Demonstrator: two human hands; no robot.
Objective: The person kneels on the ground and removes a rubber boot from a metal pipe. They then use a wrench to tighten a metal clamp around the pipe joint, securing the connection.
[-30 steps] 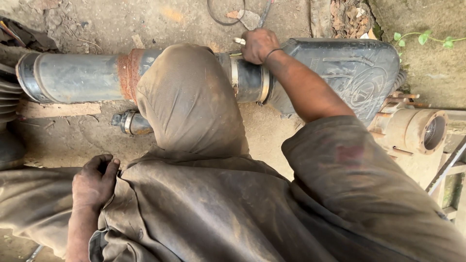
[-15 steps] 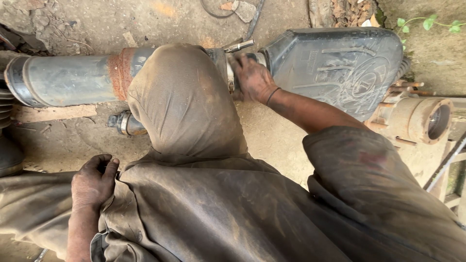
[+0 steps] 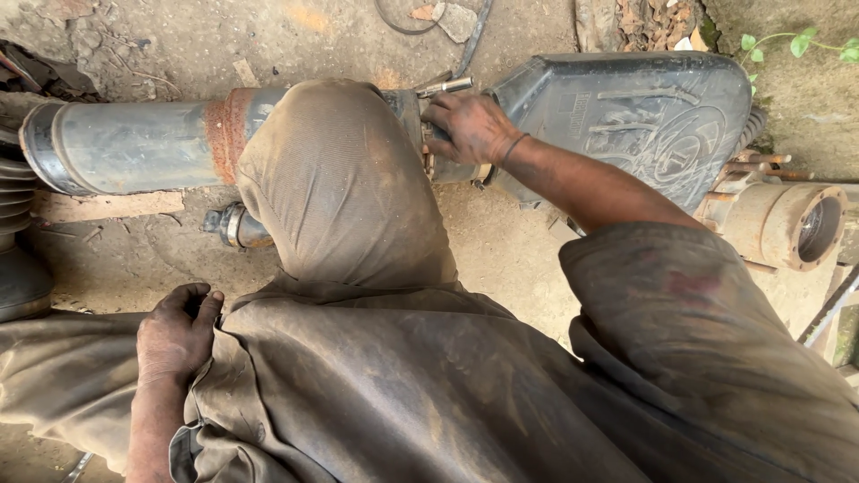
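A right hand [image 3: 470, 130], fingers curled, grips the clamp [image 3: 429, 134] joining a metal pipe [image 3: 134, 143] to a black housing [image 3: 644, 116]. The left hand [image 3: 174, 335] rests on the thigh, fingers loosely bent.

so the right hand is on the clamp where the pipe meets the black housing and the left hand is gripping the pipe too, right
Not quite. In the head view the right hand is at the clamp joining the pipe to the black housing, but the left hand is not on the pipe: it rests on the person's trouser leg.
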